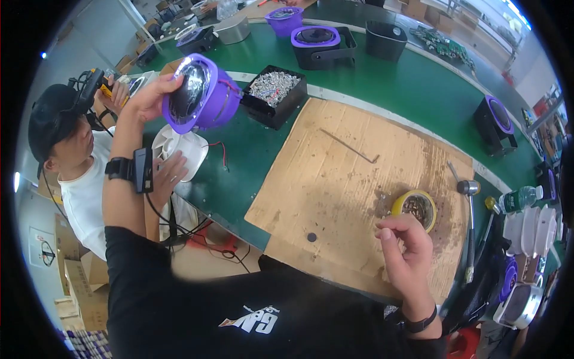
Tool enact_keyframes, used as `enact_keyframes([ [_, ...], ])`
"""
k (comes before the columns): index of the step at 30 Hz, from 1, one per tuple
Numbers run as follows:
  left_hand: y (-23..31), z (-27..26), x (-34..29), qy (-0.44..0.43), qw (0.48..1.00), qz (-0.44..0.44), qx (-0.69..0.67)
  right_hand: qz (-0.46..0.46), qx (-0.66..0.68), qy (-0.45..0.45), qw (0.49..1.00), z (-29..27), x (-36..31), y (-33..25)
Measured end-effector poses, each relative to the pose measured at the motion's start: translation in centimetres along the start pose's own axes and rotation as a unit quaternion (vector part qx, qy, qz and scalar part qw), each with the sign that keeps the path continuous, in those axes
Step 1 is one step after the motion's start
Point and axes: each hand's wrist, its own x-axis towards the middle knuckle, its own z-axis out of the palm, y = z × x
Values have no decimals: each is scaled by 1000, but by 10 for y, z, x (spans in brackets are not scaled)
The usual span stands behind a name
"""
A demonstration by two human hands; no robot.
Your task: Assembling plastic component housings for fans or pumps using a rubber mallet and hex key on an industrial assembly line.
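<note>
My left hand (150,97) is raised at the left, closed on the rim of a purple speaker (215,102) with a shiny dark front. The speaker hangs tilted above the green bench, close to a black bin (278,110) of small metal screws. Over the cardboard, my right hand (409,251) is closed in a pinch; whatever its fingertips hold, if anything, is too small to make out. Just beyond that hand sits a yellow tape roll (397,206) with small screws inside its ring. A thin hex key (350,145) lies farther off on the cardboard (299,173).
A co-worker (84,173) stands at the left; a hand (169,175) is by a white housing (190,157). Purple-and-black speakers (317,45) stand along the far bench. To the right lie a hammer (470,215), a green bottle (519,199) and stacked white parts (526,230).
</note>
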Motion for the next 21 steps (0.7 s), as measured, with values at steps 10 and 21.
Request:
enact_keyframes([
  [10,-63,263,-26,-53,997,-55,-15,-121,51,-107,986,70,17,-13],
  [21,-166,326,-63,-7,951,102,-292,239,242,-23,940,62,20,27],
])
